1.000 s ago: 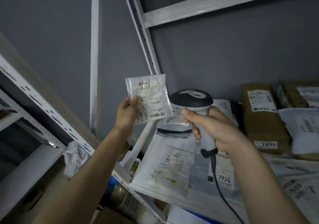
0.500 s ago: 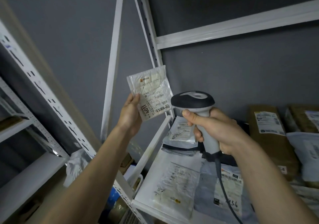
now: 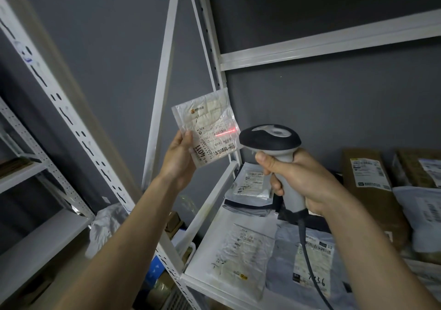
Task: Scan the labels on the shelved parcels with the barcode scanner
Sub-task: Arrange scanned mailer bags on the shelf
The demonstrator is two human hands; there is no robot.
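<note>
My left hand (image 3: 179,158) holds up a small white bubble-mailer parcel (image 3: 207,118) by its lower left edge, label facing me. A red scan line lies across the label's right side. My right hand (image 3: 301,180) grips the handle of a grey barcode scanner (image 3: 269,140), whose dark head sits just right of the parcel. The scanner's cable (image 3: 307,257) hangs down over the shelf.
A white metal shelf (image 3: 202,216) below holds flat white mailers (image 3: 241,257), a grey bag (image 3: 312,262) and brown parcels (image 3: 372,190) at the right. White perforated uprights (image 3: 210,47) rise in the middle and at the left. Another shelf unit (image 3: 35,238) stands at the left.
The view has tilted upward, so the shelf sits lower in frame. The parcel and scanner stay raised together, and a red scan line now shows on the label.
</note>
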